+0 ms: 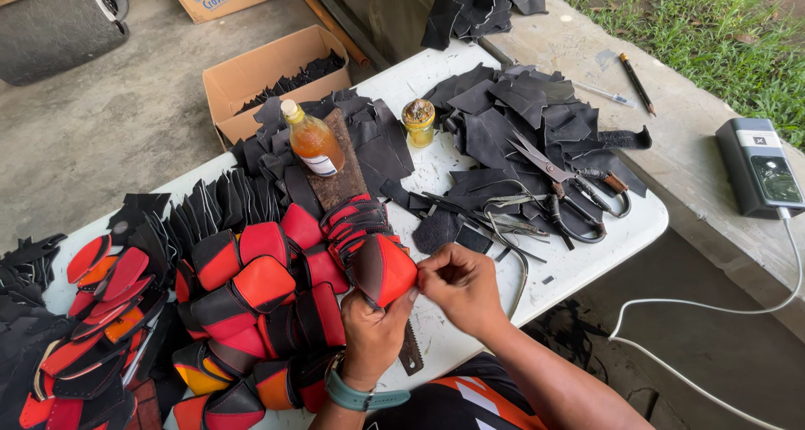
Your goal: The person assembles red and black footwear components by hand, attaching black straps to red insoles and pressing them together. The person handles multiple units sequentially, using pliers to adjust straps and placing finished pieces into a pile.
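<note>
My left hand (371, 329) and my right hand (461, 286) both grip one red and black leather piece (383, 268) just above the near edge of the white table (641, 220). The left hand holds it from below, with a teal watch on the wrist. The right hand pinches its right edge with closed fingers. A heap of similar red, orange and black leather pieces (251, 304) lies right beside it on the left.
Scissors (563, 191) and metal tools lie on black leather scraps (520, 119) at the right. An amber bottle (312, 140) and a small jar (418, 121) stand at the middle back. A cardboard box (272, 73) sits on the floor behind. A grey device (761, 168) with a white cable rests on the ledge.
</note>
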